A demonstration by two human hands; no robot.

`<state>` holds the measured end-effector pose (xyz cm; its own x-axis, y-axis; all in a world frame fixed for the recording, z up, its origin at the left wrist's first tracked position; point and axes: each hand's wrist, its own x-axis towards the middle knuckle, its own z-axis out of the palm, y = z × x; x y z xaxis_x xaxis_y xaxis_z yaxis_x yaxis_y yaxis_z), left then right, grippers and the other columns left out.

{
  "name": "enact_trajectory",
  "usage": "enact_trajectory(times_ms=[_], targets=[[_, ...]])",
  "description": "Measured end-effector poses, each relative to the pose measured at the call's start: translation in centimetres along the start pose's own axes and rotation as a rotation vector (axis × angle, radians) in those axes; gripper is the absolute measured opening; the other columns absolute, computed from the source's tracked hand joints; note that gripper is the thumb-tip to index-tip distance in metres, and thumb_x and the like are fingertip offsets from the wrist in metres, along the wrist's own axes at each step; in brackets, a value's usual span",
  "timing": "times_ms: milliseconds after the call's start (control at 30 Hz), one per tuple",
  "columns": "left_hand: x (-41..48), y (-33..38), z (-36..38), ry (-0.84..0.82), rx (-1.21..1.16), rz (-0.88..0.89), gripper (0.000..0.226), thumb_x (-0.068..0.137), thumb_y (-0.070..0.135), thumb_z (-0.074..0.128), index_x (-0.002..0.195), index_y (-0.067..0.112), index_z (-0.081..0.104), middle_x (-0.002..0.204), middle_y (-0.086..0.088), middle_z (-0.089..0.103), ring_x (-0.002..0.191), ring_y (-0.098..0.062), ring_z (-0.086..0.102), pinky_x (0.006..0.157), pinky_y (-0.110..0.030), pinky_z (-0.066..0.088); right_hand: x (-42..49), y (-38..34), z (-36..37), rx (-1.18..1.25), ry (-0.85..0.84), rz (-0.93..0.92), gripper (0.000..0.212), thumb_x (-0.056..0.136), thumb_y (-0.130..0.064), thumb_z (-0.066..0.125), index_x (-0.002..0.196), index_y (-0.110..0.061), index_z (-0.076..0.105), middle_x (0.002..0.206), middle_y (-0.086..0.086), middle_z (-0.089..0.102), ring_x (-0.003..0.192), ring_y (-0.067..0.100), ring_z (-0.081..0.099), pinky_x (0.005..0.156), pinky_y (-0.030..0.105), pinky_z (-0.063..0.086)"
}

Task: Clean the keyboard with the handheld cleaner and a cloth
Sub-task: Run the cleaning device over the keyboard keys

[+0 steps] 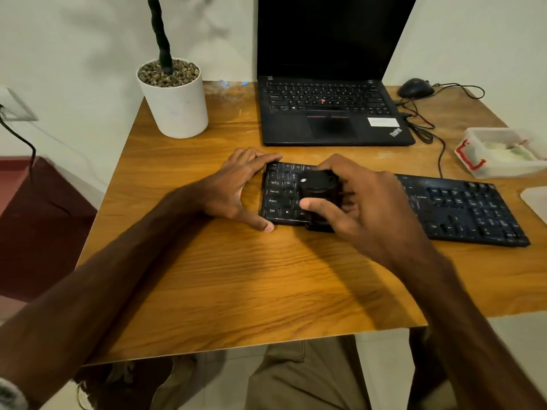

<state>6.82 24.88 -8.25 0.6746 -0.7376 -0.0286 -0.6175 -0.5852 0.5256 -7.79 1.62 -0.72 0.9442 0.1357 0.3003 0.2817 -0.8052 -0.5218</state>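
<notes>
Gripped the cleaner (318, 187) in the right hand (364, 199), down on the left keys of the keyboard (461, 208) (flat on the tabletop (236, 276), near the laptop (325, 113)). Pinched its left end with the left hand (233, 184).

This looks like a small desk corner in a home or a modest office rather than a workshop or shop. A wooden table (236, 276) with a worn, scratched top stands pushed against a plain white wall (74, 39). On it sit an open black laptop (331, 113), a separate black keyboard (461, 208) and a wired mouse (414, 87) with its cord (420, 119) looped loosely beside the laptop. A white pot (177, 108) filled with pebbles holds a dark stem at the table's far left corner, and a clear plastic box (500, 155) with a red clasp rests at the right edge. A socket plate (14, 105) is set in the wall on the left, and pale floor (384, 365) shows below.
</notes>
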Motion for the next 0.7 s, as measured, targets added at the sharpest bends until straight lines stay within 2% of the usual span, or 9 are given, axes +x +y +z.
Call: enact_trajectory(times_ms=[133, 233, 333, 400, 500, 600, 700], targets=[[0.0, 0.3, 0.0, 0.040, 0.007, 0.068, 0.134, 0.052, 0.080, 0.075, 0.163, 0.027, 0.023, 0.142, 0.002, 0.037, 0.133, -0.022, 0.031, 0.118, -0.052, 0.031, 0.8, -2.3, 4.5, 0.097, 0.027, -0.075, 0.042, 0.093, -0.044, 0.069, 0.128, -0.023, 0.058, 0.108, -0.004, 0.073, 0.089, 0.010, 0.071, 0.071, 0.031, 0.062], [-0.1, 0.6, 0.2, 0.109, 0.010, 0.221, 0.115, 0.058, 0.074, 0.073, 0.155, 0.027, 0.032, 0.138, 0.005, 0.039, 0.128, -0.023, 0.035, 0.114, -0.050, 0.030, 1.5, -3.1, 5.8, 0.275, 0.040, -0.065, 0.042, 0.094, -0.042, 0.069, 0.130, -0.023, 0.058, 0.110, -0.005, 0.071, 0.094, 0.008, 0.070, 0.074, 0.031, 0.061], [-0.1, 0.3, 0.1, 0.045, 0.016, 0.067, 0.131, 0.051, 0.086, 0.075, 0.160, 0.033, 0.027, 0.141, 0.004, 0.037, 0.133, -0.020, 0.030, 0.117, -0.051, 0.032, 1.2, -1.9, 4.2, 0.284, 0.028, -0.035, 0.037, 0.093, -0.038, 0.072, 0.125, -0.025, 0.059, 0.111, -0.006, 0.071, 0.096, 0.009, 0.071, 0.072, 0.031, 0.062], [-0.1, 0.0, 0.0, 0.013, 0.003, -0.001, 0.138, 0.049, 0.085, 0.077, 0.163, 0.035, 0.018, 0.144, 0.006, 0.033, 0.135, -0.015, 0.027, 0.117, -0.044, 0.032, 0.7, -0.7, 2.0, 0.241, 0.000, 0.043, 0.035, 0.092, -0.038, 0.073, 0.122, -0.025, 0.059, 0.111, -0.005, 0.071, 0.095, 0.011, 0.071, 0.070, 0.033, 0.063], [0.0, 0.3, -0.2, -0.009, -0.007, -0.018, 0.140, 0.048, 0.082, 0.077, 0.164, 0.038, 0.013, 0.148, 0.008, 0.029, 0.137, -0.013, 0.025, 0.115, -0.040, 0.029, -0.1, 1.2, -1.8, 0.035, -0.059, 0.168, 0.039, 0.089, -0.040, 0.073, 0.122, -0.026, 0.060, 0.115, -0.003, 0.070, 0.098, 0.012, 0.068, 0.076, 0.035, 0.063], [-0.2, 0.5, -0.2, -0.027, -0.012, -0.028, 0.142, 0.046, 0.083, 0.078, 0.164, 0.040, 0.012, 0.151, 0.009, 0.027, 0.139, -0.013, 0.023, 0.115, -0.039, 0.026, -0.7, 2.0, -4.2, -0.057, 0.004, 0.222, 0.042, 0.085, -0.043, 0.075, 0.121, -0.026, 0.061, 0.110, -0.001, 0.072, 0.092, 0.015, 0.070, 0.074, 0.037, 0.063], [-0.3, 0.5, -0.3, -0.028, -0.022, -0.017, 0.142, 0.046, 0.084, 0.078, 0.164, 0.039, 0.012, 0.154, 0.010, 0.026, 0.142, -0.011, 0.019, 0.118, -0.039, 0.022, -1.4, 1.9, -4.2, 0.069, 0.064, 0.247, 0.040, 0.084, -0.044, 0.075, 0.117, -0.025, 0.064, 0.102, -0.008, 0.073, 0.084, 0.004, 0.071, 0.064, 0.023, 0.061]])
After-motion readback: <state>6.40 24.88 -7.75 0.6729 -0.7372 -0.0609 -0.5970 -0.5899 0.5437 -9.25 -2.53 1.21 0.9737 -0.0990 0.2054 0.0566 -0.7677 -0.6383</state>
